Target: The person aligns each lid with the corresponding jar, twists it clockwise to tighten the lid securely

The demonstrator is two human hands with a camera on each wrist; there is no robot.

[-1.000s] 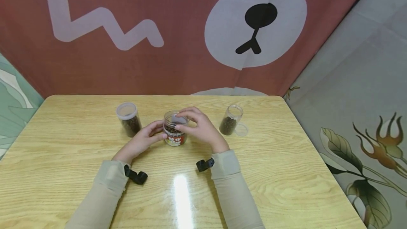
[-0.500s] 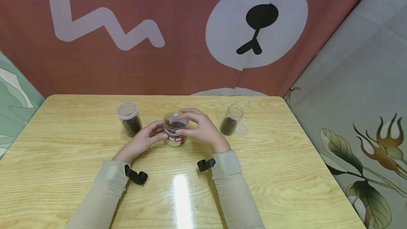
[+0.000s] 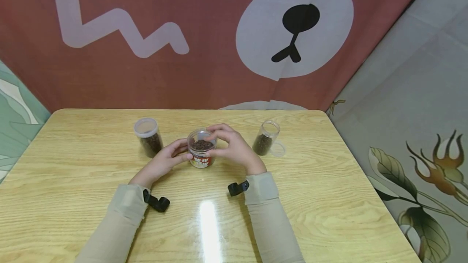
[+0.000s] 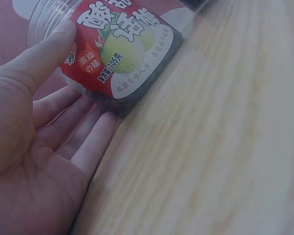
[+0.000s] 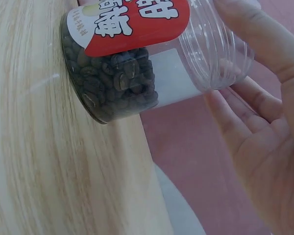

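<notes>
A clear plastic jar [image 3: 200, 161] with a red label printed with green fruit stands at the middle of the table, its mouth uncovered. Dark coffee beans [image 5: 115, 81] fill its lower part. My left hand [image 3: 167, 156] holds its left side, thumb [image 4: 51, 51] on the label and fingers around the back near the base. At the threaded neck, my right hand [image 3: 234, 147] grips the jar from the right, with its thumb in front and its fingertips at the far rim. Part of the rim is hidden behind the right fingers.
To the left stands a taller jar [image 3: 150, 143] of dark contents with a whitish top. On the right, a clear open jar [image 3: 264, 141] holds dark contents, with a round clear lid [image 3: 278, 149] lying beside it. A printed cloth [image 3: 204, 80] hangs behind the table.
My right hand has shifted slightly right and down along the jar's rim, and more of the beans shows inside. The left hand stays in place.
</notes>
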